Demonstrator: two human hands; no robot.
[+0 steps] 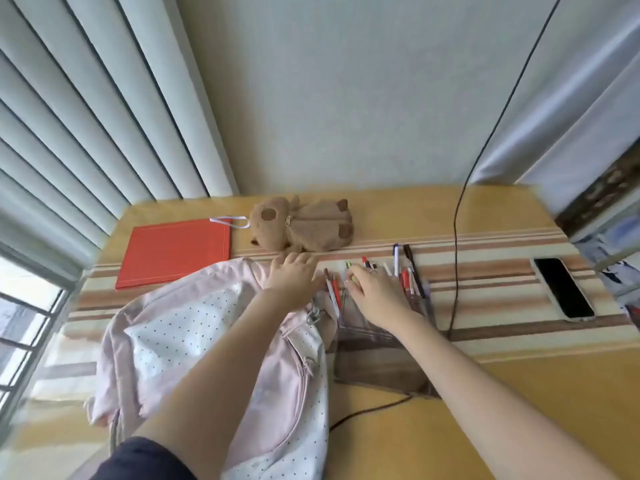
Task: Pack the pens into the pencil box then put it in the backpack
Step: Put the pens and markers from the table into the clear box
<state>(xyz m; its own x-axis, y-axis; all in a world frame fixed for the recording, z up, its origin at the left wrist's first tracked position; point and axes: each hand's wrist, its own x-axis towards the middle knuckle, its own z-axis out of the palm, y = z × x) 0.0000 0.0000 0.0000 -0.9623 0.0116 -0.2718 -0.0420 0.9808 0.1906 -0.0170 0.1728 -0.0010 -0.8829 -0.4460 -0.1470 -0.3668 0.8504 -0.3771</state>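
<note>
A pink backpack [194, 327] with a dotted white panel lies on the table at the left, under my left arm. Several pens [408, 278] lie in and beside a clear pen holder [367, 327] tipped on the striped mat. A brown plush pencil box [311, 226], zipped, sits behind them near the wall. My left hand [294, 275] rests palm down with fingers apart at the backpack's top edge, its thumb beside two pens [333, 289]. My right hand [374, 289] is curled over a bunch of pens, with green and red tips sticking out past its fingers.
A red folder [176, 251] lies at the back left. A phone [562, 289] lies face up at the right on the striped mat. A black cable [455, 237] hangs down the wall and crosses the table [519, 393]. Curtains flank both sides.
</note>
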